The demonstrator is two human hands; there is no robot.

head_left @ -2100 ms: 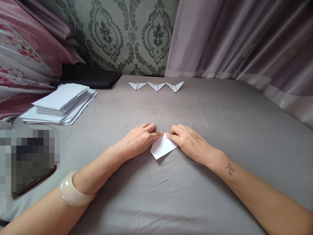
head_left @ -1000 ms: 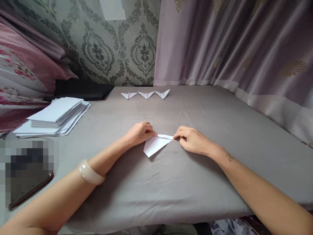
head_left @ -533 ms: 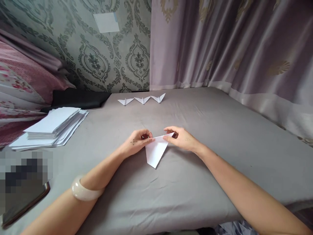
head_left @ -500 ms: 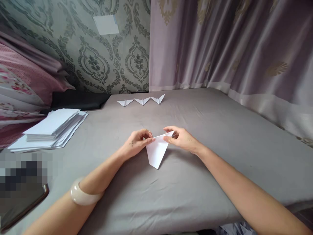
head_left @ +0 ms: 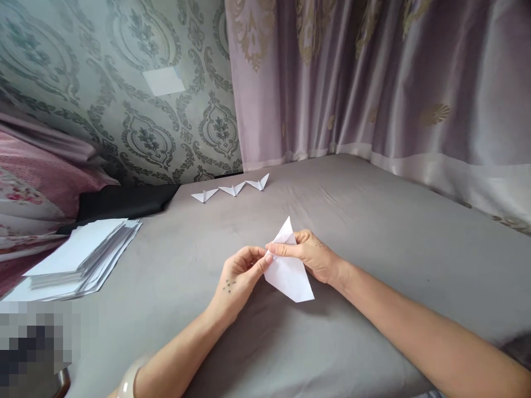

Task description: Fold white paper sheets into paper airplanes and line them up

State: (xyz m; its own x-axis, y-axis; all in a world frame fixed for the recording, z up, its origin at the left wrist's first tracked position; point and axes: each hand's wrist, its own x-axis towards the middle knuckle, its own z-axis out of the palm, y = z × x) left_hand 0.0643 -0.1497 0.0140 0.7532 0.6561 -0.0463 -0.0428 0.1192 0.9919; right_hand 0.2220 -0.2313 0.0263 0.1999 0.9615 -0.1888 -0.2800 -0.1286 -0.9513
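Note:
A folded white paper plane point(head_left: 289, 271) is lifted off the grey sheet point(head_left: 373, 232), its nose tip pointing up and away. My right hand point(head_left: 309, 255) pinches it from the right side, thumb on top. My left hand point(head_left: 240, 275) pinches its left edge with thumb and forefinger. Both hands hover just above the bed's middle. Three finished paper planes point(head_left: 231, 189) lie in a row near the far wall.
A thick stack of white paper sheets point(head_left: 78, 260) lies at the left. A black cloth point(head_left: 124, 202) sits behind it against patterned wallpaper. Pink floral bedding point(head_left: 29, 188) rises at far left. A mauve curtain point(head_left: 373, 88) hangs along the right.
The paper went from being pressed flat on the sheet to being lifted in both hands and turned, its point now up. The view tilted upward and to the right.

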